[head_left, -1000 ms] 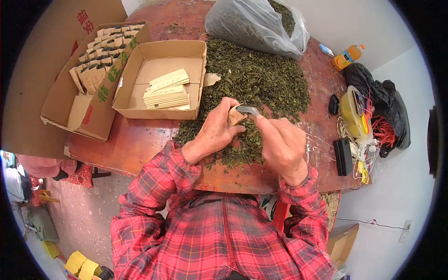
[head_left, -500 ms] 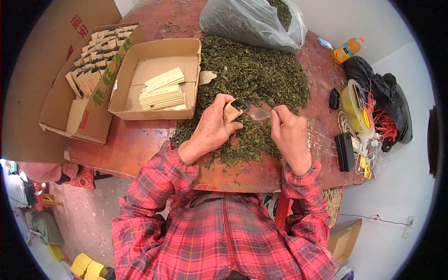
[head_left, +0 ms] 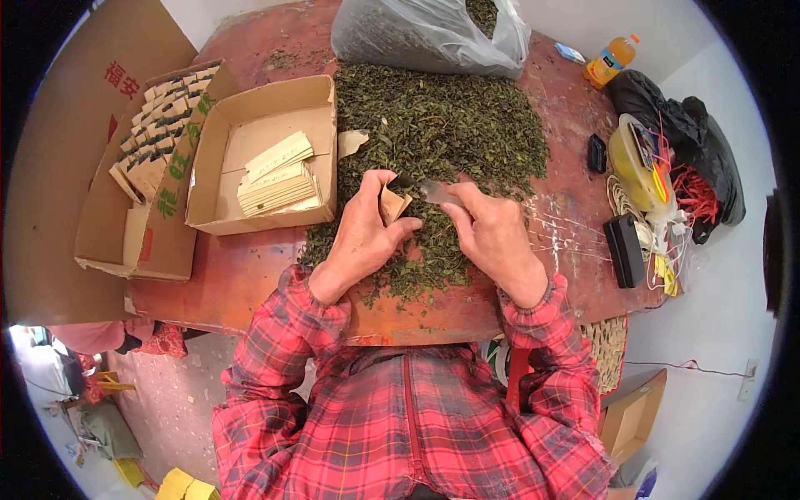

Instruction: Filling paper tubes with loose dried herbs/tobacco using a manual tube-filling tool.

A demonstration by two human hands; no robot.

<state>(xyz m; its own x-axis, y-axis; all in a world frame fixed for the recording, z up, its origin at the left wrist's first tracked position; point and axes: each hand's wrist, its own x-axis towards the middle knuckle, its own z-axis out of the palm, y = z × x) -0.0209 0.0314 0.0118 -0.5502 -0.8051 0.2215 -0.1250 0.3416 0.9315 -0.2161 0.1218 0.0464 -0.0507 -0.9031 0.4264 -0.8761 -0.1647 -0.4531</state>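
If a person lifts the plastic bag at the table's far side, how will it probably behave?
The plastic bag will likely feel floppy, because its thin film is creased. It may sag, since it bulges around its filling. Dark leaves show in its open mouth, so tilting could spill some.

Noted dried leaves [head_left: 450, 125] on table [head_left: 225, 279], plastic bag [head_left: 417, 42] behind. Found carton [head_left: 292, 104] with stacked paper packets [head_left: 279, 190] left of leaves, bottle [head_left: 611, 62] and tub [head_left: 627, 173] right.
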